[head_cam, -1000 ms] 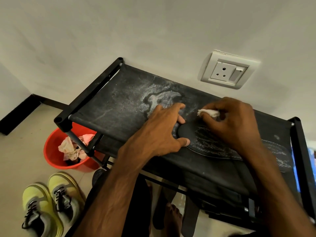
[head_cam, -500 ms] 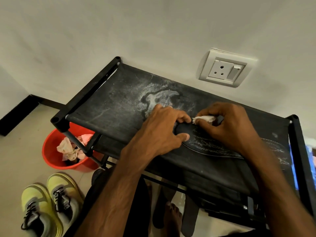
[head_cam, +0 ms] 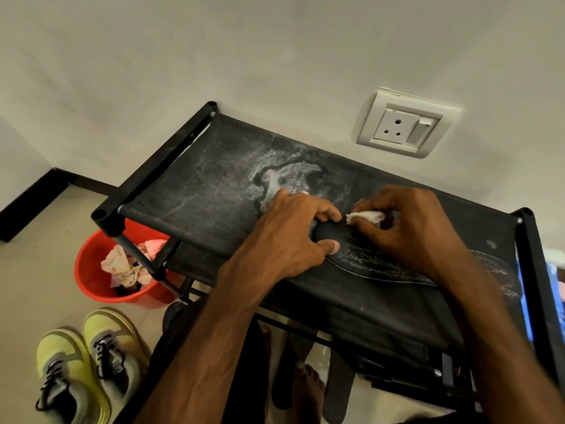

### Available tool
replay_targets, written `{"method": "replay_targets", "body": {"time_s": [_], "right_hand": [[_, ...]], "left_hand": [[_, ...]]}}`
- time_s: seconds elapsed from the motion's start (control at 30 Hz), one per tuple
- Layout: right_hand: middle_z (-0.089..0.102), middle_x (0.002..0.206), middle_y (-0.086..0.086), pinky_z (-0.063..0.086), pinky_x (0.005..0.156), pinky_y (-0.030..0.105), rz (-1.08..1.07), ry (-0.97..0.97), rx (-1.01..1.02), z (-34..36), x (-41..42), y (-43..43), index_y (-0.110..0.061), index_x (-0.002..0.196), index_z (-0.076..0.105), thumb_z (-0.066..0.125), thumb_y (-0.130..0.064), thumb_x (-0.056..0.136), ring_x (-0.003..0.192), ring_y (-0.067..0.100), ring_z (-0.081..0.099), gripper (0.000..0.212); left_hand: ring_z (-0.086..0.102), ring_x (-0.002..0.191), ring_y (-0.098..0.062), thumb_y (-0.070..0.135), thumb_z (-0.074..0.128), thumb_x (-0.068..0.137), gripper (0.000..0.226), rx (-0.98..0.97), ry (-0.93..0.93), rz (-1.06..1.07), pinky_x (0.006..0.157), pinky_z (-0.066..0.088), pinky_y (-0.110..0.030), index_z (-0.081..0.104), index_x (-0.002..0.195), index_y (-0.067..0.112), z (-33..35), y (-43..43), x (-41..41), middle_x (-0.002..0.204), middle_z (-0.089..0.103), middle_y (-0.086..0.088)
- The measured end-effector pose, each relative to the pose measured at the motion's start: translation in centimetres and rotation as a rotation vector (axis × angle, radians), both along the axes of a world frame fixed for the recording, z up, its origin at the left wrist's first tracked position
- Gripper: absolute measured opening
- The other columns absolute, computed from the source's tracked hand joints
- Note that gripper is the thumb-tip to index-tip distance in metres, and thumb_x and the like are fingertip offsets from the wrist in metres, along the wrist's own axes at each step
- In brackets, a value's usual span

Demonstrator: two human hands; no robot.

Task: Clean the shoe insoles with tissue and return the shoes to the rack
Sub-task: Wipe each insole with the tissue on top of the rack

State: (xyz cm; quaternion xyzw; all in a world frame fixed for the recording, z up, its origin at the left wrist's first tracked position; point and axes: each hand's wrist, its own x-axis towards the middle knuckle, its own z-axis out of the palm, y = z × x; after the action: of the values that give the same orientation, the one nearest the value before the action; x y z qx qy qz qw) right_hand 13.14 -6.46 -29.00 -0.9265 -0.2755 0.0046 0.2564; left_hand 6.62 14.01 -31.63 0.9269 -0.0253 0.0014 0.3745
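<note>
A dark insole (head_cam: 376,263) with a pale stitched pattern lies flat on the top shelf of the black shoe rack (head_cam: 198,191). My left hand (head_cam: 293,237) grips the insole's rounded left end, thumb in front and fingers behind. My right hand (head_cam: 409,228) pinches a small wad of white tissue (head_cam: 365,216) and presses it onto the insole just right of my left fingers. My right wrist covers the insole's middle. A pair of yellow-green sneakers (head_cam: 85,365) stands on the floor at the lower left.
A red bucket (head_cam: 91,280) with crumpled used tissues sits on the floor under the rack's left corner. A wall socket (head_cam: 403,127) is above the rack. Dark sandals (head_cam: 287,371) and a bare foot show under the rack. White dusty stains mark the shelf fabric.
My right hand slid the tissue leftward along the insole toward my left fingers. My left hand curled tighter on the insole's end.
</note>
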Motion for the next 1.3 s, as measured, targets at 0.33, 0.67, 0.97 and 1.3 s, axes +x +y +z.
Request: {"method": "replay_targets", "body": {"time_s": [0.33,0.67,0.97,1.3], "right_hand": [[0.072,0.086,-0.017,0.059,0.069,0.039,-0.049,0.006,-0.006,0.2,0.0,-0.2,-0.035,0.093,0.081,0.073,-0.045,0.077,0.076,0.004,0.066,0.02],[0.073,0.087,-0.017,0.059,0.067,0.043,0.023,0.061,-0.003,0.5,-0.3,0.1,-0.037,0.091,0.081,0.075,-0.047,0.077,0.075,0.005,0.068,0.019],[0.074,0.089,-0.017,0.061,0.068,0.037,0.071,0.102,0.0,1.0,-0.7,0.3,-0.035,0.092,0.081,0.083,-0.032,0.079,0.075,0.004,0.069,0.013],[0.075,0.085,-0.017,0.061,0.069,0.036,0.215,0.263,-0.051,2.2,-1.6,0.3,-0.036,0.085,0.079,0.08,-0.038,0.075,0.077,0.006,0.071,0.011]], "left_hand": [[0.048,0.115,-0.01,0.039,0.082,0.08,0.045,-0.002,-0.001,-0.002,0.101,0.04,-0.032,0.068,0.123,0.038,0.1,0.0,-0.1,0.107,0.065,0.02],[0.054,0.114,-0.01,0.042,0.083,0.078,0.046,-0.012,-0.012,-0.005,0.105,0.041,-0.037,0.069,0.121,0.037,-0.2,0.1,0.1,0.106,0.068,0.022],[0.047,0.126,-0.012,0.037,0.078,0.084,0.045,0.0,0.003,-0.018,0.111,0.04,-0.038,0.067,0.128,0.039,-0.2,0.4,0.1,0.123,0.067,0.018],[0.048,0.132,-0.011,0.035,0.082,0.081,0.047,-0.01,0.017,-0.007,0.115,0.038,-0.048,0.068,0.125,0.039,-0.4,0.3,0.4,0.128,0.066,0.015]]}}
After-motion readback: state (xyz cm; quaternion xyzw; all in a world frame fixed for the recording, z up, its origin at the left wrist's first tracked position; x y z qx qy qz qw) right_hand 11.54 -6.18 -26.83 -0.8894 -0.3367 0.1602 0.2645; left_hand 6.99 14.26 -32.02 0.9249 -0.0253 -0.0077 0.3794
